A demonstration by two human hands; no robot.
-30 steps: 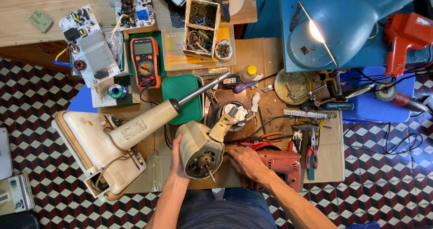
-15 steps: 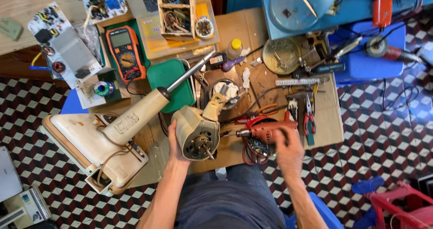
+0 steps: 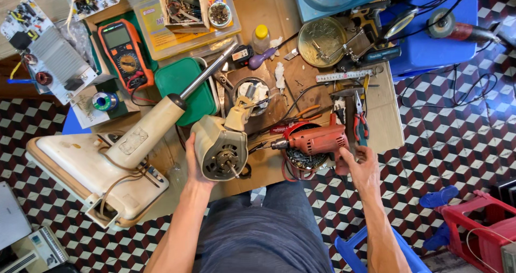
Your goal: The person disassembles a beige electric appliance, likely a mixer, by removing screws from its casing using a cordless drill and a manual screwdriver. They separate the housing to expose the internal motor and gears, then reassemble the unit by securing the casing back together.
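Head view looks straight down on your cluttered cardboard-topped workbench (image 3: 384, 128). Your left hand (image 3: 194, 163) cups the left side of the cream fan motor housing (image 3: 217, 144), palm against the casing and fingers curled round behind it where you cannot see them; the thumb lies along the near edge. The motor sits at the front edge of the bench, open end toward you, with its shaft (image 3: 234, 169) pointing down and outward. Your right hand (image 3: 364, 171) grips the handle of the red electric drill (image 3: 317, 140), fingers wrapped round the grip from below, thumb up beside it. The drill lies level, chuck (image 3: 279, 144) aimed left at the motor, its tip near the housing but apart from it. Under the drill rests a round red container of screws (image 3: 299, 159).

To the left of the motor, the cream fan base (image 3: 80, 168) with its stand column (image 3: 153, 125) lies tilted, half off the bench, loose wires trailing from it. Behind that sit a green plastic lid (image 3: 177, 82) and an orange multimeter (image 3: 123, 52). Red-handled pliers (image 3: 359, 120) lie just above your right hand, beside a steel ruler (image 3: 344, 76).
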